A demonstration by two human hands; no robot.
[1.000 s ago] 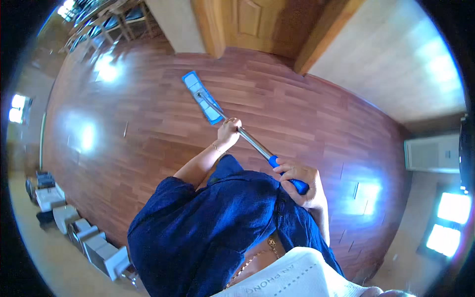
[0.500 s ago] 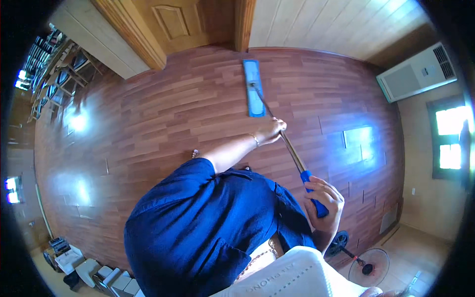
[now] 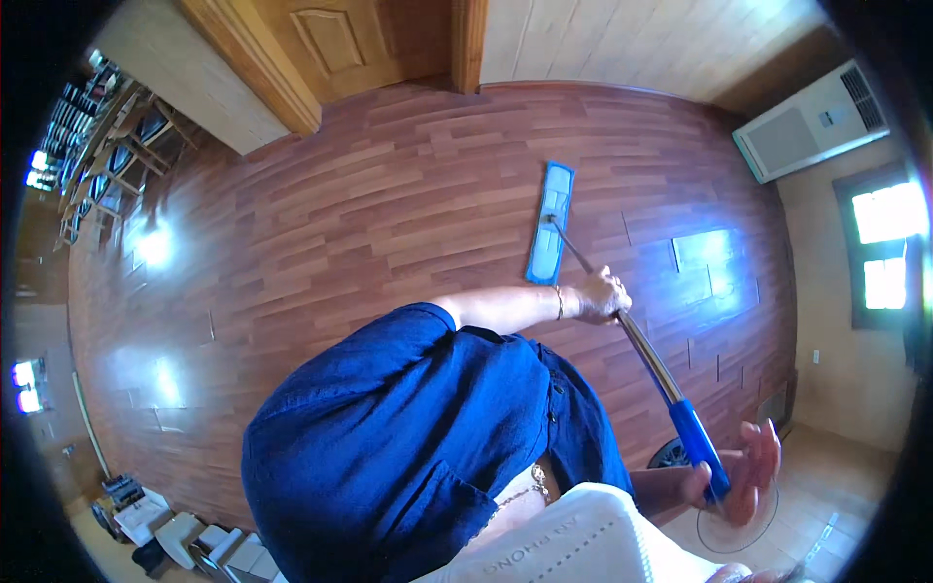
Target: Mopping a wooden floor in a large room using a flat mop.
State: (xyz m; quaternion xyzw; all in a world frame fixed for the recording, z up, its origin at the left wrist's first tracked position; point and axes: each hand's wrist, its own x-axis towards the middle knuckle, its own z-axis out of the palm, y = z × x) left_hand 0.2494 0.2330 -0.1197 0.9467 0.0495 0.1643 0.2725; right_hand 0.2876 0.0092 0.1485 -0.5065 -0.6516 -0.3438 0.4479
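A flat mop crosses the view, its long blue mop head (image 3: 550, 223) lying on the wood floor. My left hand (image 3: 600, 294) is closed round the metal mop pole (image 3: 649, 352), low down near the head. At the pole's upper end is a blue grip (image 3: 697, 442). My right hand (image 3: 748, 476) is at that end, fingers stretched out and somewhat blurred. The grip lies between its thumb and palm, with the thumb against it.
A wooden door (image 3: 326, 44) and a pale panelled wall stand ahead. To the right are a white air-conditioning unit (image 3: 812, 126) and a window. A fan (image 3: 734, 520) stands behind my right hand. Chairs (image 3: 121, 160) line the far left; white seats (image 3: 180, 534) are at lower left.
The mop head has come nearer and to the right, away from the wall. Both hands have moved right and nearer with the pole. My right hand's fingers have opened off the grip.
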